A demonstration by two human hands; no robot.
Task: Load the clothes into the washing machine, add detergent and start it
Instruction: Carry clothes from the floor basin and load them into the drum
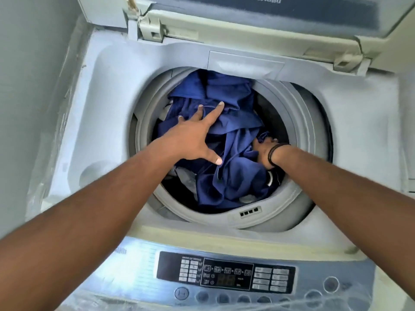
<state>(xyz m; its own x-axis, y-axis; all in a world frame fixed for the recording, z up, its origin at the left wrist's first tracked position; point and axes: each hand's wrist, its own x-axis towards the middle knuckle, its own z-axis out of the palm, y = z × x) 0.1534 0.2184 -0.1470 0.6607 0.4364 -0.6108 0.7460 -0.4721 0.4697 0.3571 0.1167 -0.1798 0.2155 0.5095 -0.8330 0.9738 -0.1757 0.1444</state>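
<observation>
Grey wall hems in the top-loading washing machine (pixel 107 90), whose lid (pixel 247 16) stands open at the back. Inside the drum (pixel 298 122) the blue clothes (pixel 233 140) are heaped high, the far fold lapping over the rim; a little grey and white cloth shows beneath. The left hand (pixel 193 138) lies flat on the heap, fingers (pixel 219 108) spread and straight, pressing without gripping. The right hand (pixel 263 145), wearing a black wristband (pixel 272 154), is sunk into the folds at the right side of the drum; its fingers are hidden, so I cannot tell whether they grip. Loading looks nearly done. To finish well, I judge the overhanging fold should be tucked below the rim and the pile pushed down evenly, not packed tight. Nearest the camera, the control panel (pixel 224 274) waits.
</observation>
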